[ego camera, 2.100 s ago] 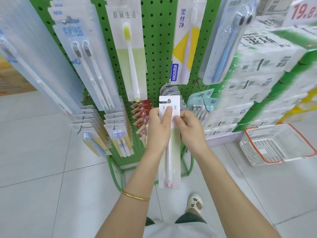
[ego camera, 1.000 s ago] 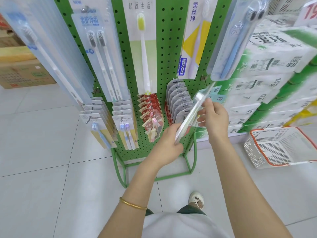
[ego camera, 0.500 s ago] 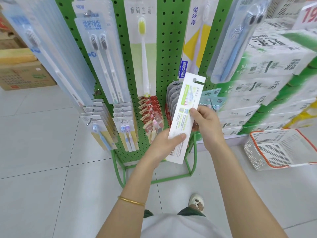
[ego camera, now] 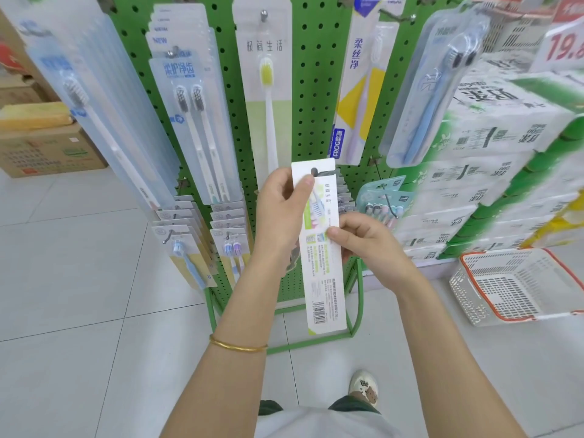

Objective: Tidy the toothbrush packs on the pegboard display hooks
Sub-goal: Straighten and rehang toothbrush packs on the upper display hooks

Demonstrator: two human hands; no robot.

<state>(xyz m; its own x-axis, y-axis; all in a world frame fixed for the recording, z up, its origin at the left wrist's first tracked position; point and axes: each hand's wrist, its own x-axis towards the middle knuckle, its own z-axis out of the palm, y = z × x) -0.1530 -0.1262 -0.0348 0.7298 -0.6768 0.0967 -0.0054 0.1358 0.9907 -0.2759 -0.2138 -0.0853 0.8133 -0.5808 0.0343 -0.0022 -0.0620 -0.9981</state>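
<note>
Price sign (ego camera: 565,42) half beyond right edge; print on held pack (ego camera: 322,263) illegibly small.

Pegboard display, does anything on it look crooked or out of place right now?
One toothbrush pack is not hung: the left hand and right hand hold it in front of the pegboard, barcode side toward the camera. The hanging packs fan outward, possibly just lens distortion.

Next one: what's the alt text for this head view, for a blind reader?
A left hand grips the top and a right hand pinches the middle of a white toothbrush pack, barcode side facing the camera, before a green pegboard hung with other packs.
</note>
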